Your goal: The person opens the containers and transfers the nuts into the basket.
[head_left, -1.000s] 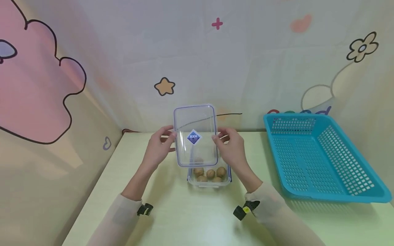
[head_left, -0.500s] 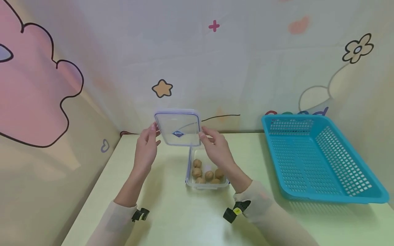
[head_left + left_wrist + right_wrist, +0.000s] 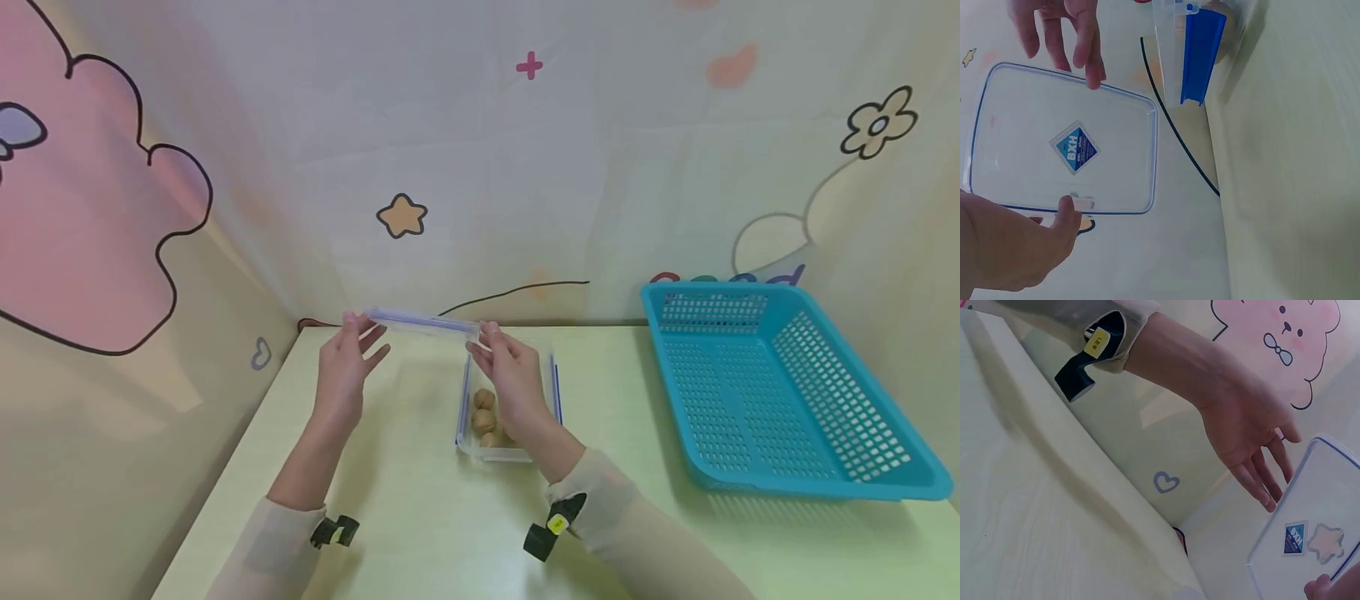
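A clear plastic lid (image 3: 423, 322) with a blue seal hangs above the back of the table, seen nearly edge-on in the head view. My left hand (image 3: 341, 375) holds its left edge, thumb on the lid's face in the left wrist view. At the opposite edge my right hand (image 3: 517, 379) pinches the lid between thumb and fingers. Below stands a clear food container (image 3: 463, 417), its top uncovered, with walnuts (image 3: 483, 422) inside. My right hand and forearm hide part of it. A blue latch (image 3: 1202, 56) hangs from the container's side in the left wrist view.
A blue perforated plastic basket (image 3: 701, 462) stands on the right of the pale table (image 3: 427, 525). A printed cloth (image 3: 465, 150) hangs behind the table and along its left side. Each sleeve carries a black wrist strap.
The lid moves left from over the container and tips from upright, facing me, to nearly edge-on. Both hands travel left with it. The container and basket stay in place.
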Demonstrator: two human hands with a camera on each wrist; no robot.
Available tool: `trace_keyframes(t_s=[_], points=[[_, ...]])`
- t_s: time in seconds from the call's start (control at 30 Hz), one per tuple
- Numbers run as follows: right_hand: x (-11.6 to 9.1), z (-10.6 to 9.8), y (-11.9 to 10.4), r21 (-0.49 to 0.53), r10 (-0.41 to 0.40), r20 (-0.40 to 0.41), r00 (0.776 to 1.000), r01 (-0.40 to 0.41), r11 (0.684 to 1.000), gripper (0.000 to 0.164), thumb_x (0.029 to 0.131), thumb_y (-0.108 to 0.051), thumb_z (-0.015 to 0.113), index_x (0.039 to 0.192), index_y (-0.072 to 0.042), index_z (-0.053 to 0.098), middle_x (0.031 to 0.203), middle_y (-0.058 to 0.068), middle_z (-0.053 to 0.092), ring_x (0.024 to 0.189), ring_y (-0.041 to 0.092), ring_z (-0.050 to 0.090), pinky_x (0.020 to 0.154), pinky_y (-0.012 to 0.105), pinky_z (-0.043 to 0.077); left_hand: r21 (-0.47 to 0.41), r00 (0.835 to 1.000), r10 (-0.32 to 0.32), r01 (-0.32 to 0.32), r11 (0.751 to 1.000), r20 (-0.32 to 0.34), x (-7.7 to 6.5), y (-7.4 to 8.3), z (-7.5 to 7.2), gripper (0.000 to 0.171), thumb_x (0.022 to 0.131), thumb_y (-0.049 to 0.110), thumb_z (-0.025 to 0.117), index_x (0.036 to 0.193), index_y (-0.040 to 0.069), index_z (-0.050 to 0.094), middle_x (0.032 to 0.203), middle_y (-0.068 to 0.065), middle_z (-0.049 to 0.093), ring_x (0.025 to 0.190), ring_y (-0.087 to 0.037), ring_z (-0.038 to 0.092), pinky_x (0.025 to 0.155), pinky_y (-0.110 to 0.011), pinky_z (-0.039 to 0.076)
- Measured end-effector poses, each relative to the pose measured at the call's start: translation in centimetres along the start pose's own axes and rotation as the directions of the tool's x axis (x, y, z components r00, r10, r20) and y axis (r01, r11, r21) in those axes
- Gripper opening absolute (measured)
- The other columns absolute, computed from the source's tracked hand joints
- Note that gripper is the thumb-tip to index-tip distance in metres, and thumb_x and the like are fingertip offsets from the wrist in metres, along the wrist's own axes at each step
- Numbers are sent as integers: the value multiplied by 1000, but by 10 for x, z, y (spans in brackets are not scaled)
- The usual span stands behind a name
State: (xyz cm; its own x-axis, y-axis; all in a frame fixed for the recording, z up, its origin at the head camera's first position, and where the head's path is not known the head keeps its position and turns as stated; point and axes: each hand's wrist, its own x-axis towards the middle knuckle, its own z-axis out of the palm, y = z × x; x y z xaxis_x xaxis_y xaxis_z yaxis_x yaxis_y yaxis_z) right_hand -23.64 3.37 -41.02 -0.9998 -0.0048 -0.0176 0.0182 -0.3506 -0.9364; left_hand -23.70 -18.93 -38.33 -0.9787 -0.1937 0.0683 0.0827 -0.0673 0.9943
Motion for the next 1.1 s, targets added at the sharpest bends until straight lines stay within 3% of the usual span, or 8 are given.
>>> trace_keyframes(t_s=[0.2, 0.43, 0.6, 0.77, 0.83, 0.9, 1.1], points=[[1, 1, 7, -50, -6, -46, 999, 3, 999, 46, 111, -34, 59, 140, 1, 65, 145, 14, 62, 116, 26, 73, 100, 31, 58, -48, 994, -77, 81, 996, 75, 5, 0, -12, 47, 116, 20, 40, 148, -13, 48, 154, -24, 47, 137, -29, 58, 112, -31, 50], [2, 4, 14, -27, -12, -25, 1000, 11, 1000, 36, 110, -11, 59, 141, 5, 62, 145, 18, 63, 125, 29, 68, 102, 32, 58, 93, 963, -187, 171, 981, 193, 14, -2, -36, 50, 107, 3, 41, 155, -13, 39, 156, -26, 43, 118, -15, 61, 105, -22, 51], [2, 10, 23, -91, -9, 4, 1000, 9, 996, 35, 108, -11, 63, 141, 1, 65, 142, 17, 64, 121, 31, 69, 100, 34, 59, 257, 937, -230, 162, 953, 263, 21, -7, -56, 55, 107, 4, 47, 158, -11, 34, 154, -27, 46, 118, -16, 59, 96, -19, 53], [-1, 20, 41, -152, -12, 77, 997, 24, 988, 38, 108, -11, 63, 142, 5, 61, 137, 19, 63, 115, 32, 71, 95, 35, 62, 320, 903, -286, 180, 930, 322, 26, -18, -83, 56, 112, 13, 53, 157, -14, 33, 128, -12, 64, 106, -10, 65, 88, -22, 57], [-2, 25, 48, -183, 3, 98, 995, 15, 983, 38, 107, -10, 64, 143, 5, 60, 131, 18, 63, 109, 30, 72, 91, 35, 63, 330, 892, -305, 193, 924, 333, 27, -22, -92, 57, 112, 17, 54, 156, -14, 34, 117, -3, 66, 101, -8, 66, 85, -24, 59], [-3, 31, 53, -210, 31, 100, 995, -10, 978, 38, 106, -7, 65, 142, 4, 61, 123, 15, 65, 102, 27, 73, 85, 33, 65, 346, 889, -323, 207, 915, 324, 29, -26, -101, 58, 111, 19, 57, 157, -12, 36, 112, 0, 66, 99, -10, 65, 84, -26, 60], [-5, 49, 65, -273, 78, 85, 993, -52, 961, 37, 104, 0, 64, 141, 5, 61, 102, 12, 64, 82, 19, 71, 73, 30, 66, 418, 907, -318, 184, 889, 275, 35, -32, -122, 62, 109, 27, 63, 158, -4, 41, 117, 4, 66, 103, -8, 64, 86, -26, 59]])
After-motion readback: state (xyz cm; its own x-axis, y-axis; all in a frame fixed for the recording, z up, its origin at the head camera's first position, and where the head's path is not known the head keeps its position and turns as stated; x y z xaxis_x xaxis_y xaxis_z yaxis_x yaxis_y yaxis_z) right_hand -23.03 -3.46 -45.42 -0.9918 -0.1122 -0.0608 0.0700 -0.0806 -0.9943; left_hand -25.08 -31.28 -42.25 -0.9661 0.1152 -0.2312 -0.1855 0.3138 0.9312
